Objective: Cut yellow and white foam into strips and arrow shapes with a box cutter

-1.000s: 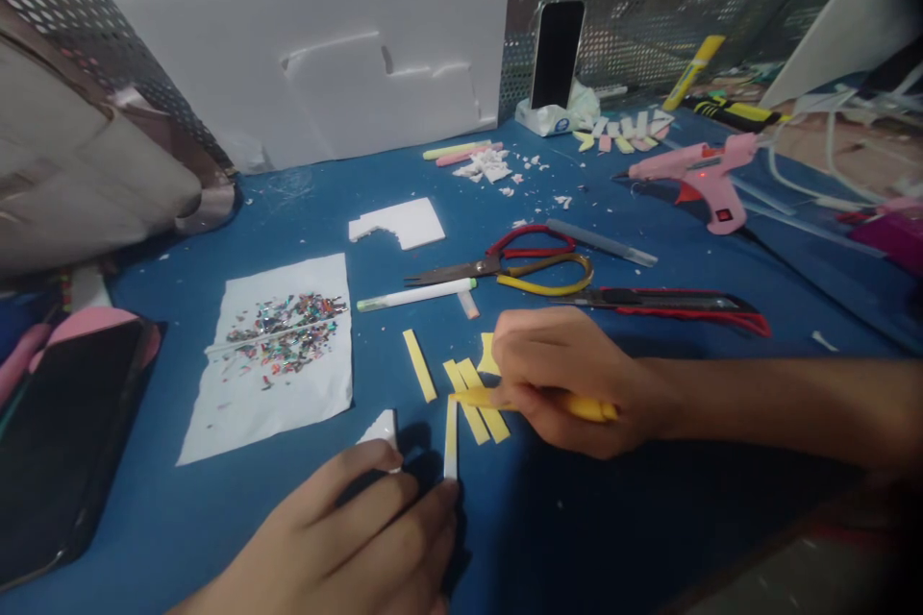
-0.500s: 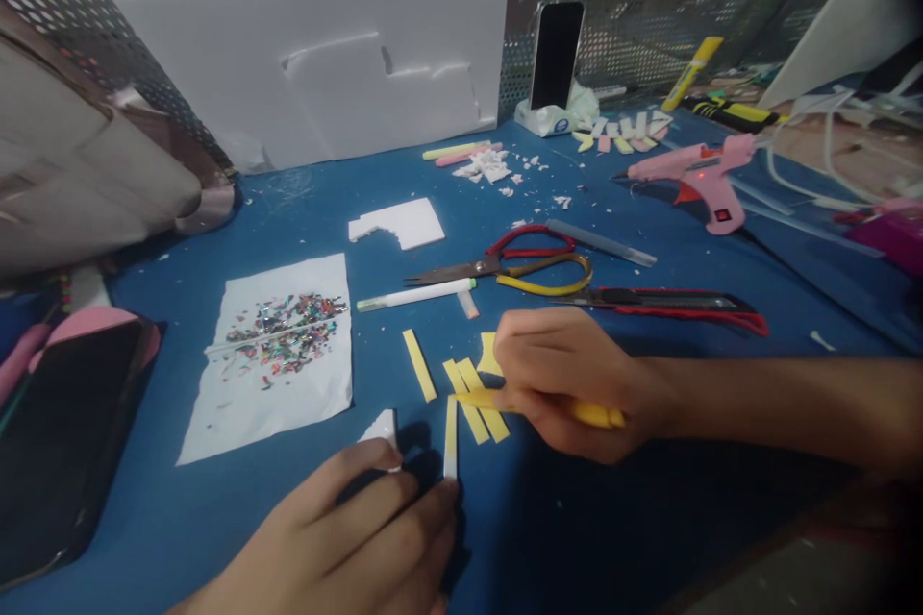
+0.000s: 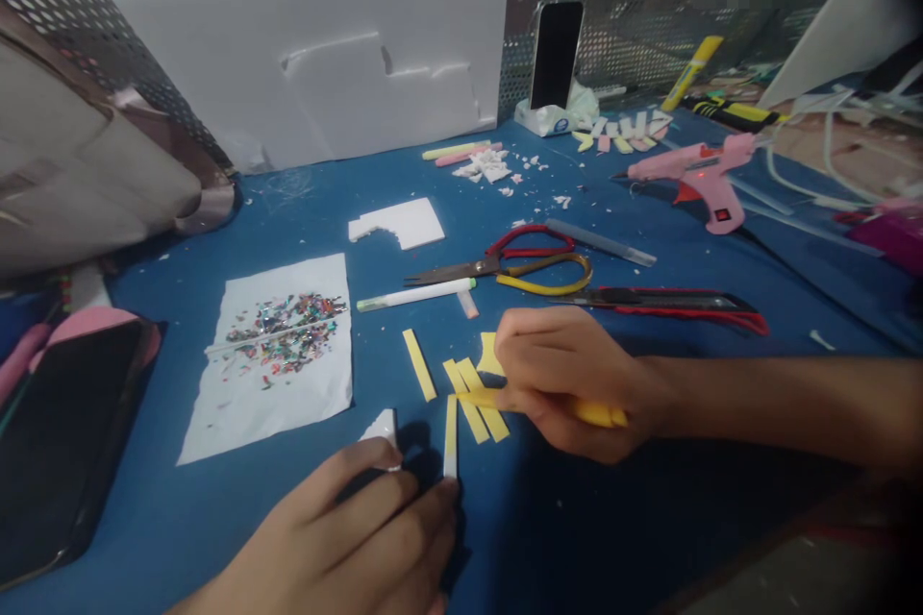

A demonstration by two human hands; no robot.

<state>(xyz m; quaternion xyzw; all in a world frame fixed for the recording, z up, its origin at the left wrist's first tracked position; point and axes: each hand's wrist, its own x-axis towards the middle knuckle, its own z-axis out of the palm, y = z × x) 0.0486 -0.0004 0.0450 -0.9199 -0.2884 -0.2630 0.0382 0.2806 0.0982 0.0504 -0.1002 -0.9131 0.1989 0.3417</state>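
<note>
My right hand is wrapped round a yellow marker, its tip touching the upper end of a narrow strip. That strip is yellow along most of its length and white at the near end, where the fingertips of my left hand grip it. A small white scrap pokes out by my left index finger. Beside the tip lie two yellow strips, partly under the marker. Another yellow strip sits apart to the left, and a yellow piece is partly hidden behind my right hand.
Scissors, a white pen and a cutter knife lie beyond my hands. Left is a white sheet with glittery flakes, then a dark phone. A pink glue gun and a propped phone stand farther back.
My right hand and the yellow marker have shifted very slightly to the right. My left hand and the strip stay where they were.
</note>
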